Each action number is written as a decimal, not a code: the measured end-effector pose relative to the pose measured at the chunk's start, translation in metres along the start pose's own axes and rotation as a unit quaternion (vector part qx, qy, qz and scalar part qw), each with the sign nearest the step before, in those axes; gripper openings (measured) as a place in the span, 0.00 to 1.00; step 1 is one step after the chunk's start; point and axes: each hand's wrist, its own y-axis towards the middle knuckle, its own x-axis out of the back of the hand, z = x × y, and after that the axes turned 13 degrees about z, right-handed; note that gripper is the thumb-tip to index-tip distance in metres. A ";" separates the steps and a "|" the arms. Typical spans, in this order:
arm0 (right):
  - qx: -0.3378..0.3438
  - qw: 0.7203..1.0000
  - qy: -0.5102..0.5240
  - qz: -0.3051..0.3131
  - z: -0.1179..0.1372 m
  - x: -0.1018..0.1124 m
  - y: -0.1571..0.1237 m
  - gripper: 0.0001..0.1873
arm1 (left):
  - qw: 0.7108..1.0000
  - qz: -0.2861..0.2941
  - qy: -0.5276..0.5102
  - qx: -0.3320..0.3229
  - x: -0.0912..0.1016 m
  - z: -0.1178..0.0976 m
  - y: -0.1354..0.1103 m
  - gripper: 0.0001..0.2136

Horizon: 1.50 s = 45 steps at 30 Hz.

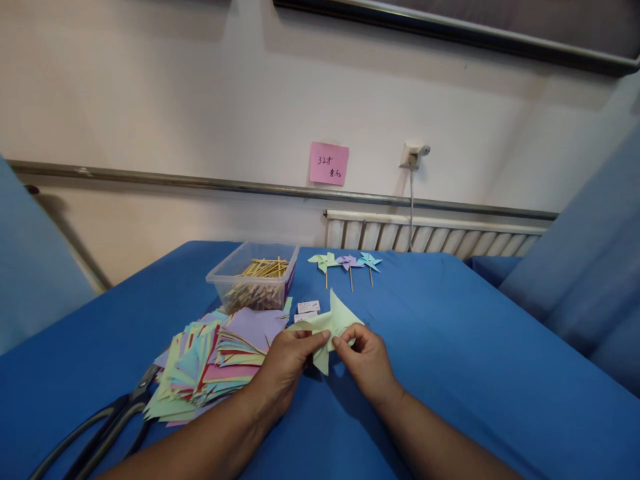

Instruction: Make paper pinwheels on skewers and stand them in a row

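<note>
My left hand (286,363) and my right hand (366,360) meet over the blue table (475,373), both pinching a pale green piece of paper (336,319) with folded pointed flaps. The fingertips of both hands press together at the paper's middle. Just left of my left hand lies a loose pile of coloured paper squares (215,363) in green, purple, pink and yellow.
A clear plastic box (254,275) of wooden sticks stands behind the pile. Three finished paper pinwheels (347,263) on sticks lie further back. Black scissors (103,433) rest at the front left. Small white labels (308,308) lie by the box. A pink note (329,163) hangs on the wall.
</note>
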 end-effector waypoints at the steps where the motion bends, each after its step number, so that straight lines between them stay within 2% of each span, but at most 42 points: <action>1: 0.000 1.000 0.004 -0.001 0.000 0.000 0.000 0.12 | 1.000 -0.002 -0.001 -0.001 0.000 0.000 0.000 0.12; 14: -0.019 0.999 0.050 0.009 0.001 -0.003 -0.003 0.11 | 1.000 -0.008 0.007 -0.007 0.001 0.002 0.000 0.10; 16: -0.018 0.996 0.090 -0.011 0.002 -0.001 -0.002 0.10 | 1.000 -0.012 0.015 -0.001 0.002 0.001 0.001 0.10; 19: 0.003 0.985 0.147 -0.094 0.004 0.007 0.002 0.22 | 0.999 0.011 0.027 0.018 0.003 -0.004 0.000 0.10; 20: 0.002 0.981 0.164 -0.104 0.004 0.011 0.003 0.23 | 0.999 0.027 0.034 0.029 0.003 -0.007 -0.001 0.09; 22: -0.033 0.976 0.208 -0.050 0.004 0.017 0.006 0.19 | 0.995 0.063 0.054 0.052 0.001 -0.011 -0.003 0.08; 24: -0.087 0.964 0.245 0.057 0.004 0.021 0.007 0.18 | 0.990 0.097 0.076 0.070 0.000 -0.015 -0.005 0.09; 26: -0.122 0.951 0.248 0.135 0.004 0.022 0.006 0.19 | 0.984 0.119 0.103 0.081 -0.001 -0.017 -0.007 0.09; 29: -0.130 0.952 0.214 0.178 0.004 0.022 0.003 0.19 | 0.975 0.146 0.137 0.093 0.002 -0.018 -0.007 0.07; 33: -0.129 0.956 0.177 0.194 0.005 0.021 0.002 0.18 | 0.965 0.167 0.167 0.112 0.008 -0.018 -0.006 0.06; 36: -0.130 0.963 0.161 0.173 0.002 0.018 0.003 0.17 | 0.970 0.137 0.173 0.101 0.010 -0.014 -0.004 0.05; 39: -0.120 0.974 0.172 0.091 -0.003 0.009 0.004 0.16 | 0.985 0.070 0.136 0.080 0.007 -0.009 -0.001 0.05; 42: -0.099 0.964 0.247 0.003 -0.006 -0.003 0.004 0.16 | 0.998 0.042 0.021 0.051 -0.001 -0.003 -0.001 0.07; 45: -0.075 0.944 0.320 -0.041 -0.005 -0.011 0.002 0.15 | 0.993 0.028 -0.103 0.040 -0.009 0.002 -0.005 0.08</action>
